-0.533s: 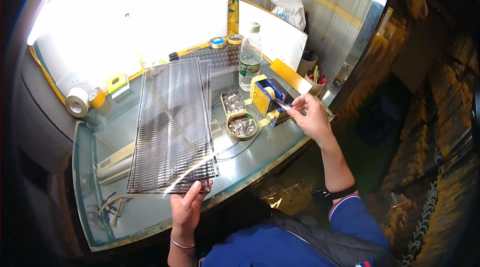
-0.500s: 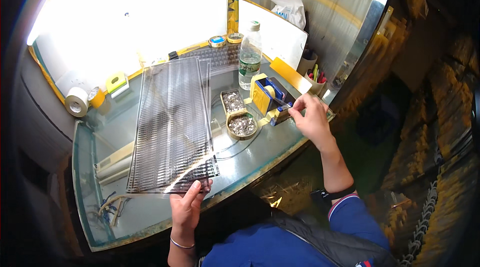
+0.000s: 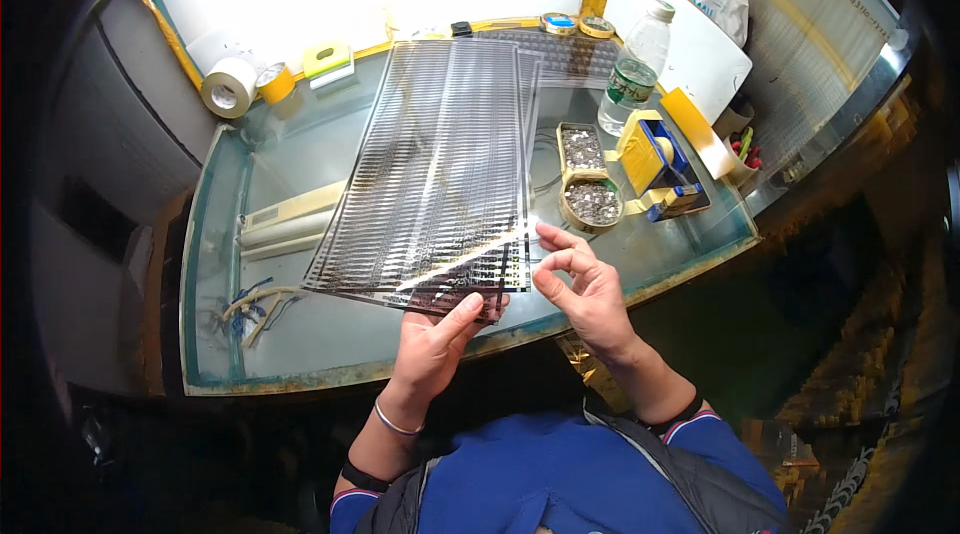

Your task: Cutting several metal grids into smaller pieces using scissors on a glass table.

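Observation:
My left hand [image 3: 440,339] grips the near edge of a stack of see-through film sheets [image 3: 430,174] printed with dense dark rows, thumb on top and fingers underneath. The sheets are fanned slightly apart and tilt away over the glass table. Beside their near right corner is my right hand [image 3: 585,299], its thumb and index finger drawn together in a pinch and the other fingers curled loosely. Whatever is in the pinch is too thin to make out. A blue and yellow tape dispenser [image 3: 645,149] stands beyond this hand, next to two small containers [image 3: 592,199] of greyish bits.
A water bottle [image 3: 632,84] stands behind the dispenser. Tape rolls [image 3: 228,89] sit at the far left, near a yellow-green block [image 3: 325,59]. The glass table [image 3: 330,359] has a worn front edge. Cords [image 3: 250,309] and pale tubes [image 3: 290,224] show at its left.
My right hand has left the tape dispenser, where it gripped a clear strip of tape, and come left to the sheets' near right corner. The view has shifted; my left hand still holds the sheets.

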A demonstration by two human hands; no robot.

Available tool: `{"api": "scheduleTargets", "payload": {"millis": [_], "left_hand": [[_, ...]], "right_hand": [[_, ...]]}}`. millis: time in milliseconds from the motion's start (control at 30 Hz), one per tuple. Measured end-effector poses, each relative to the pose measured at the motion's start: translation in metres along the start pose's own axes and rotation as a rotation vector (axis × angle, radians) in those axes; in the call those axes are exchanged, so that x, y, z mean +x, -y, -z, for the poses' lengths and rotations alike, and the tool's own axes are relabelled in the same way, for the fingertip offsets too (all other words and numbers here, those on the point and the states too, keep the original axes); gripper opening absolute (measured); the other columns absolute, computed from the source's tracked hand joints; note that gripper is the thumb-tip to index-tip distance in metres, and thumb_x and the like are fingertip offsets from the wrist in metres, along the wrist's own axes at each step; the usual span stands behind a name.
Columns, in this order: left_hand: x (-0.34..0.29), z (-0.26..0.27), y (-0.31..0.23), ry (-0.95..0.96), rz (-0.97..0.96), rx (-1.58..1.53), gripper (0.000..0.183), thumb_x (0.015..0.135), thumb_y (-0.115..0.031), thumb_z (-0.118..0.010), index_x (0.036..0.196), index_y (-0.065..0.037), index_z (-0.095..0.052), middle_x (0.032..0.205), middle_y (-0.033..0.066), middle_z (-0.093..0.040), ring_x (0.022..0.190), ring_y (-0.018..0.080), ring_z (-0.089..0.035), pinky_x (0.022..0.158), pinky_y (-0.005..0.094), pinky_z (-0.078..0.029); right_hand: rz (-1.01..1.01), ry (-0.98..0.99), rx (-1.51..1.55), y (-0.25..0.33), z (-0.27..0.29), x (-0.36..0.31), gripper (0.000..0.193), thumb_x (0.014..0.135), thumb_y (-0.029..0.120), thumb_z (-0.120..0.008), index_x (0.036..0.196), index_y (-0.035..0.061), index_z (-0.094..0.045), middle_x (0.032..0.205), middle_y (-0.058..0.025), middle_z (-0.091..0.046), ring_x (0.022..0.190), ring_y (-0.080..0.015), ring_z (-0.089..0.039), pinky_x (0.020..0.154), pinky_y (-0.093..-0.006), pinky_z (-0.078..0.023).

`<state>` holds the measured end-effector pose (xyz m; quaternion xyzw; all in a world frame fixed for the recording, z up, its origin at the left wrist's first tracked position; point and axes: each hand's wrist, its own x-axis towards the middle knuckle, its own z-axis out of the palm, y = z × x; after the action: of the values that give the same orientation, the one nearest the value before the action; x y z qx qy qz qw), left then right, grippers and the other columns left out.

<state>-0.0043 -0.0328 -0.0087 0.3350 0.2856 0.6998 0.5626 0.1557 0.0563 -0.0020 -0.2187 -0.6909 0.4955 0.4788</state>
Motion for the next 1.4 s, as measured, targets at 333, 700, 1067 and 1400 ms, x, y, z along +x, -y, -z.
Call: {"api": "scheduleTargets", "payload": {"millis": [333,700,1067,1400], "left_hand": [[0.001,0.003,0.0,0.027,-0.008,0.013,0.033,0.084,-0.004,-0.051,0.115,0.002,-0.044,0.099,0.0119,-0.058,0.088,0.02,-0.059,0.077,0.0309,-0.048],[0.002,0.004,0.001,0.024,0.016,0.017,0.033,0.084,-0.005,-0.051,0.115,0.002,-0.044,0.099,0.011,-0.058,0.087,0.0186,-0.059,0.076,0.0297,-0.048],[0.0,0.009,0.002,0.004,0.028,0.0,0.027,0.085,-0.005,-0.051,0.111,0.001,-0.048,0.095,0.0102,-0.06,0.088,0.0182,-0.058,0.079,0.0299,-0.046],[0.0,0.01,0.007,0.047,0.037,0.049,0.026,0.085,-0.004,-0.05,0.11,0.001,-0.049,0.098,0.011,-0.059,0.09,0.0179,-0.058,0.079,0.0297,-0.046]], "right_hand": [[0.238,0.282,-0.709,0.041,0.02,0.036,0.011,0.078,0.018,-0.061,0.081,0.0083,-0.058,0.111,-0.007,-0.049,0.11,-0.026,-0.034,0.092,-0.037,-0.022],[0.203,0.426,-0.889,0.045,0.018,0.046,0.008,0.078,0.016,-0.06,0.079,0.0096,-0.057,0.113,-0.0043,-0.048,0.112,-0.0246,-0.033,0.094,-0.0398,-0.019],[0.11,-0.04,-0.516,0.018,0.013,0.033,0.029,0.076,0.025,-0.066,0.091,0.0057,-0.05,0.113,-0.0147,-0.04,0.102,-0.0189,-0.044,0.081,-0.0294,-0.037],[-0.307,0.248,-0.176,0.006,-0.004,0.015,0.032,0.091,0.027,-0.043,0.073,0.0025,-0.052,0.06,-0.0018,-0.054,0.051,-0.0057,-0.049,0.046,-0.0201,-0.039]]}}
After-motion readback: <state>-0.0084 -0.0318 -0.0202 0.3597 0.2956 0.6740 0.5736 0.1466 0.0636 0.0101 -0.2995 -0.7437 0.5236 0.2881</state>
